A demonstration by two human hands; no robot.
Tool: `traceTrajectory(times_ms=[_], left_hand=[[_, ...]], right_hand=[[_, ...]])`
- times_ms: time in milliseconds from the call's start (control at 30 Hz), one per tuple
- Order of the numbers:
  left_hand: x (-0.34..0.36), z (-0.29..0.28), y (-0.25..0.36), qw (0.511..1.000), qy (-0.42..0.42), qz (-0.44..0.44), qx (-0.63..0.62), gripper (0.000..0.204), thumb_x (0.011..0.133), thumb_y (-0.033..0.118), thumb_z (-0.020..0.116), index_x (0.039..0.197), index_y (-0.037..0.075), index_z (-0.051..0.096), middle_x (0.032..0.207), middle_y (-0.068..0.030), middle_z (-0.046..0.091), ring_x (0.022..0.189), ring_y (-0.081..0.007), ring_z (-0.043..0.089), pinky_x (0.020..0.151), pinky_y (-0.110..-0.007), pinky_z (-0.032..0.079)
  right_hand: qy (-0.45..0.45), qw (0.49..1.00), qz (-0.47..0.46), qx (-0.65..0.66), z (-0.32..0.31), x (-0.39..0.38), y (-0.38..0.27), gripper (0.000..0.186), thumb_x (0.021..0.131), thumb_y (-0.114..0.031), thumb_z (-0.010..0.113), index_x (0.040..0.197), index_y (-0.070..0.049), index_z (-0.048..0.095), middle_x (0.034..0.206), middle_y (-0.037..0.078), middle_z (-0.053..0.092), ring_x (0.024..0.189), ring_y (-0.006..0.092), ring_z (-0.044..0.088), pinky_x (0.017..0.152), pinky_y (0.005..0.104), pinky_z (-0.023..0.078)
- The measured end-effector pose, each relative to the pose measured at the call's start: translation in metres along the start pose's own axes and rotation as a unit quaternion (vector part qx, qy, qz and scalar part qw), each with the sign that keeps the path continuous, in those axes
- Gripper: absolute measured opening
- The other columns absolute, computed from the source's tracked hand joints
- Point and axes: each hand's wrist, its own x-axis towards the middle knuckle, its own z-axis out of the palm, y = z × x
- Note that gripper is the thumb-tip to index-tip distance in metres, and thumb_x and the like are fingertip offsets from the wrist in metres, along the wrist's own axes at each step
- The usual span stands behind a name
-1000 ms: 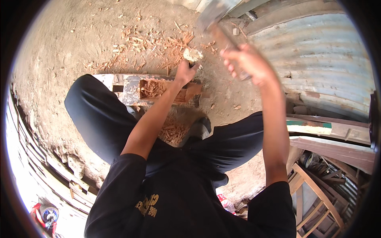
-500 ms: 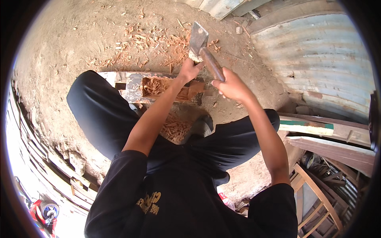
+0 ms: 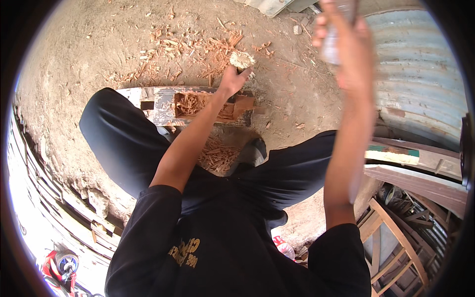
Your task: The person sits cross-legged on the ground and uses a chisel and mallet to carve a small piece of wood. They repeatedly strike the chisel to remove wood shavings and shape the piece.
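My left hand [image 3: 234, 81] is closed around an upright tool with a pale, frayed, mushroomed top [image 3: 241, 60], which looks like a wooden chisel handle; its lower end is hidden. It is above the right end of a worn timber piece [image 3: 164, 110] lying across in front of me. A rectangular hollow in that timber holds reddish wood chips [image 3: 190, 104]. High at the upper right, my right hand [image 3: 352, 59] is blurred, with fingers wrapped round the handle of a hatchet [image 3: 346, 7]. The hatchet's head is out of view.
Wood shavings [image 3: 173, 49] litter the dirt floor beyond the timber, and more chips [image 3: 217, 157] lie between my legs. Corrugated metal sheeting [image 3: 418, 74] stands on the right. Below it are stacked boards [image 3: 420, 185] and a wooden frame [image 3: 401, 242].
My right hand has swung the hatchet up and to the right, away from the frayed top. My left hand stays nearly in place, and the frayed top is now uncovered.
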Motion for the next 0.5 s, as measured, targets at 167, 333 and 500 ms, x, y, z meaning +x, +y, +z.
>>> traceTrajectory(times_ms=[167,333,500], left_hand=[[-0.014,-0.004,0.04,0.999,-0.008,0.032,0.023,0.027,0.083,0.023,0.063,0.076,-0.003,0.061,0.061,-0.0066,0.058,0.053,-0.0123,0.05,0.053,-0.034,0.042],[-0.026,-0.013,0.03,0.995,-0.02,-0.043,-0.086,0.029,0.077,0.01,0.065,0.104,0.002,0.057,0.086,-0.0085,0.063,0.069,-0.0156,0.059,0.064,-0.033,0.05],[-0.043,-0.016,0.04,0.992,0.017,-0.12,-0.037,0.034,0.081,0.017,0.066,0.109,0.0,0.055,0.101,-0.0113,0.061,0.085,-0.0207,0.058,0.078,-0.031,0.049]], right_hand=[[-0.176,0.921,0.264,-0.224,-0.003,-0.072,0.113,0.021,0.089,-0.02,0.056,0.093,-0.001,0.049,0.069,0.002,0.054,0.053,0.0101,0.052,0.046,0.0264,0.044],[-0.16,0.896,0.413,0.033,-0.031,-0.095,0.112,0.02,0.086,-0.019,0.058,0.09,-0.001,0.051,0.069,0.003,0.053,0.056,0.01,0.051,0.047,0.0269,0.044],[-0.064,0.899,0.428,0.058,-0.051,-0.144,0.148,0.019,0.086,-0.018,0.058,0.085,0.0,0.054,0.067,0.004,0.053,0.055,0.0108,0.051,0.046,0.0269,0.043]])
